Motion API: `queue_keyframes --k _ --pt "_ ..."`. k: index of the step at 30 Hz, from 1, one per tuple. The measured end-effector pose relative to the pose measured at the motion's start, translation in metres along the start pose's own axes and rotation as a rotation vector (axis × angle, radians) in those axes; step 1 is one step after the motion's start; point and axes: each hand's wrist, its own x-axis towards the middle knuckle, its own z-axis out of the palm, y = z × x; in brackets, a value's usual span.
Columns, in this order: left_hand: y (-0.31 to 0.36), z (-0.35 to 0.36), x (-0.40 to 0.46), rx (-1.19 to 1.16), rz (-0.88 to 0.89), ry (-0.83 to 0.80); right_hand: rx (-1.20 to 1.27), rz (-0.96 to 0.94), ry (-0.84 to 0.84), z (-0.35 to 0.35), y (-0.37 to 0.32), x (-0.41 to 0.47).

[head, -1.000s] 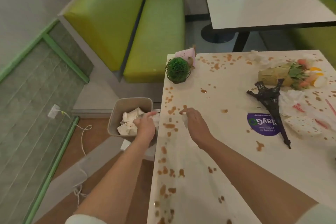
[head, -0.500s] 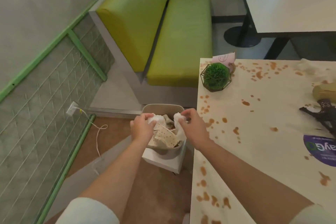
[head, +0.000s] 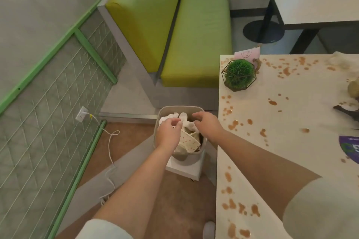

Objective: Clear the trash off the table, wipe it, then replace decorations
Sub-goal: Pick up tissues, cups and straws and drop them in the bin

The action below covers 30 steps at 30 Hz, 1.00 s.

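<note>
1. Beige plastic bin [head: 161, 114] sits on the floor just beside the table's [head: 291, 114] left edge, on top of a white block [head: 186, 170]. It's stuffed with crumpled white tissues [head: 185, 120] and a polka-dot paper piece [head: 189, 141].
2. Both hands hover right over the bin's mouth. Left hand [head: 168, 134] has its fingers loosely curled downward and holds nothing as far as I can see; fingertips are close to the tissues, can't tell if they actually touch.
3. Right hand [head: 208, 125] is the same deal: fingers loosely bent and a bit spread, nothing pinched in them.
4. Table top is splattered all over with brown sauce stains [head: 233, 124].
5. Near the far left corner of the table there's a little green ball plant in a black wire frame [head: 239, 74], with a pink card [head: 247, 55] right behind it.
6. Purple sticker [head: 349, 146] at the right edge, and a dark object [head: 347, 112] partly cut off above it.
7. Lime-green bench [head: 198, 31] behind the bin, white cable [head: 109, 141] trailing along the floor from a wall socket [head: 81, 116].
</note>
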Motion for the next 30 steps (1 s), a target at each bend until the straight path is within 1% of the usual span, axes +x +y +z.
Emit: queue_keyframes --k 3,6,10,15,22,30 --pt "0.017 0.01 -0.011 -0.039 0.021 -0.056 0.116 0.037 0.094 -0.021 0.008 -0.021" --pt "0.04 0.024 -0.024 -0.05 0.051 -0.114 0.169 0.068 0.177 -0.045 0.025 -0.043" --pt "0.082 0.053 -0.049 -0.03 0.144 -0.204 0.274 0.128 0.282 -0.088 0.058 -0.078" --pt "0.139 0.107 -0.088 0.054 0.244 -0.316 0.392 0.184 0.396 -0.144 0.109 -0.117" --pt "0.2 0.189 -0.142 0.081 0.267 -0.388 0.34 0.262 0.506 -0.218 0.178 -0.157" --pt "0.26 0.276 -0.191 0.09 0.26 -0.477 0.256 0.335 0.572 -0.292 0.258 -0.196"
